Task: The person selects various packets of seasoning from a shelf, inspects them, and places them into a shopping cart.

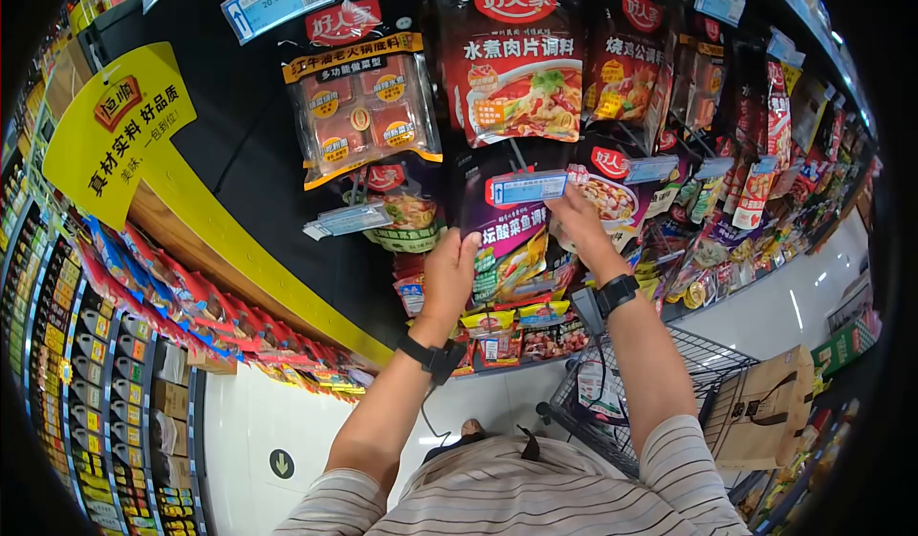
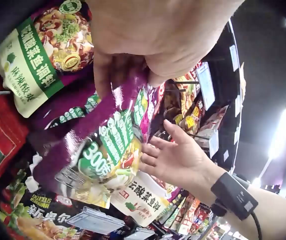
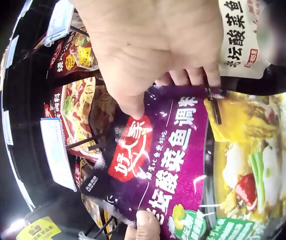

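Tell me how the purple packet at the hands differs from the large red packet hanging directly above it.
The left hand grips the purple packet; no hand touches the red packet. In the head view, a price tag partly covers the purple packet's logo, while the red packet's logo shows clearly. The purple packet pictures yellowish food, the red packet a reddish dish. Both carry white lettering.

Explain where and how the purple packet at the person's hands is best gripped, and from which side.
Probably by both side edges, from left and right, thumbs in front, fingers behind: the purple packet is a flattish pouch with thin edges, and the head view shows a price tag before its upper front. The left hand pinches its left edge.
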Demonstrator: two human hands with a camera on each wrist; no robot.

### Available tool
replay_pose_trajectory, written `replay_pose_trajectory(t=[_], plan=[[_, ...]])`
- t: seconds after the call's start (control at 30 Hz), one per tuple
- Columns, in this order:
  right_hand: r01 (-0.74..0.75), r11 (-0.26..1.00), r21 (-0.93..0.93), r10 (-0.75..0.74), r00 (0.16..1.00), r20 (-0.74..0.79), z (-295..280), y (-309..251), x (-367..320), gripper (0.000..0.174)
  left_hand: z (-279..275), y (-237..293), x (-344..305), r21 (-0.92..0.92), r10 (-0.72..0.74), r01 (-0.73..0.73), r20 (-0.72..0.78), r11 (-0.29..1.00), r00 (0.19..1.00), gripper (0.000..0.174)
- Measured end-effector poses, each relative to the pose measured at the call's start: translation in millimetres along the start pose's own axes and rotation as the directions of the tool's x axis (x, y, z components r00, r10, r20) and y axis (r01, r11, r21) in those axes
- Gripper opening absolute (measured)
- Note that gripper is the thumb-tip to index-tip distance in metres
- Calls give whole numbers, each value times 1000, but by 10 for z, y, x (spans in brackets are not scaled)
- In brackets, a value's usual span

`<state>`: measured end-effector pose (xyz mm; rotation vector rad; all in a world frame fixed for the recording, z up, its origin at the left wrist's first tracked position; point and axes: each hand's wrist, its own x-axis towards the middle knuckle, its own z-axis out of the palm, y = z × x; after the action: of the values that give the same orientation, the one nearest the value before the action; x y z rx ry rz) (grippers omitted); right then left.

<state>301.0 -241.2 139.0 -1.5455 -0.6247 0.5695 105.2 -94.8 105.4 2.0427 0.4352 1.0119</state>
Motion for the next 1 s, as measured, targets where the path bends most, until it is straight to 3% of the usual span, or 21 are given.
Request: replay_pose_trajectory(t=[0.1,0.17,0.23,0.3,0.37,0.43,0.47,0.53,0.6,0.67,0.7,0.8,0.93,0.97,1.0], plan=[[1,991,133,2,1000,-24,71,148,76,51,25,86,-49,102,144,-143,-7,984,990,29],[-31,976,215,44,997,-56,97,278,172,42,22,137,-55,63,132,-133,22,989,991,29],[92,950,298,-106,994,30,7,549,354,41,8,154,-34,49,147,-148,22,988,989,28],[102,957,271,-104,995,-7,17,621,364,28,-27,114,-4,115,235,-232,-12,966,972,29],[32,932,362,-25,999,-24,50,659,424,18,-78,132,31,229,309,-290,-50,929,950,30],[84,978,189,-74,995,-62,3,815,557,19,-97,111,52,159,245,-237,-37,958,969,30],[173,983,58,-166,981,-104,-39,1048,688,18,-66,52,62,106,238,-232,-47,967,970,30],[-17,920,392,37,998,-43,49,809,587,22,-44,16,74,-1,187,-187,-9,982,982,30],[159,971,180,-155,987,-35,-30,1040,698,26,-23,13,48,-105,105,-96,90,990,990,30],[170,968,186,-170,985,-18,-61,1099,740,30,-26,115,4,80,165,-168,44,982,985,30],[91,950,298,-91,996,-14,-32,1020,717,30,-18,145,-13,174,198,-200,28,964,980,30],[42,900,433,-13,997,-70,129,829,635,36,50,130,-62,131,207,-209,32,969,978,29],[42,887,461,3,995,-95,110,806,655,32,70,15,24,-100,95,-90,41,991,995,34],[221,969,111,-213,974,-76,-45,1057,800,30,71,-18,53,-181,28,-20,46,983,999,36],[344,910,-232,-351,936,10,-178,1129,781,28,84,-59,73,-260,-42,58,68,964,997,38]])
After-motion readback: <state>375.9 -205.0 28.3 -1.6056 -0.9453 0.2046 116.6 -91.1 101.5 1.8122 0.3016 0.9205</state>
